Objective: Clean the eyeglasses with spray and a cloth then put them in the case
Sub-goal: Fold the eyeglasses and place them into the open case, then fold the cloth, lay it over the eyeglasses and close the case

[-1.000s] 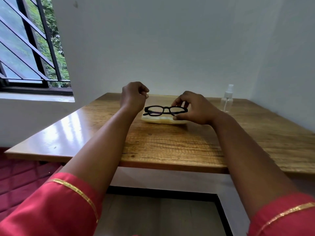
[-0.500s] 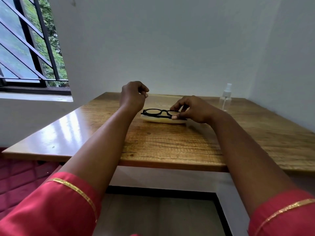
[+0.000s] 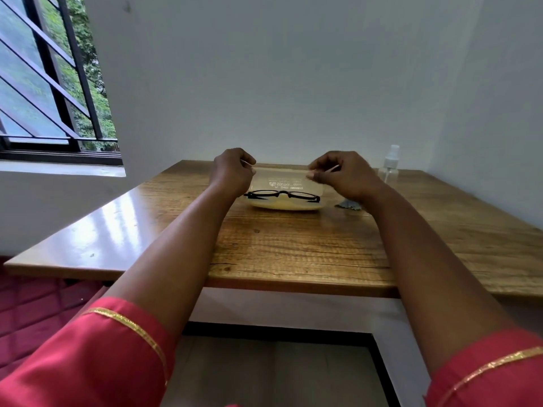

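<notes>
Black-framed eyeglasses (image 3: 282,195) lie folded in the pale yellow bottom half of the case (image 3: 285,205) on the wooden table (image 3: 293,245). The case's clear lid (image 3: 286,181), with white print on it, stands raised behind the glasses. My left hand (image 3: 232,171) pinches the lid's left corner and my right hand (image 3: 343,176) pinches its right corner. A small grey cloth (image 3: 349,205) peeks out on the table under my right wrist. The clear spray bottle (image 3: 389,165) stands upright at the far right, apart from both hands.
White walls close the table in at the back and right. A barred window (image 3: 53,83) is at the upper left. The table's front edge runs below my forearms, with floor beneath it.
My right hand let go of the eyeglasses, which now rest in the case, and rose to grip the lid's right corner. My left hand has kept its hold on the lid.
</notes>
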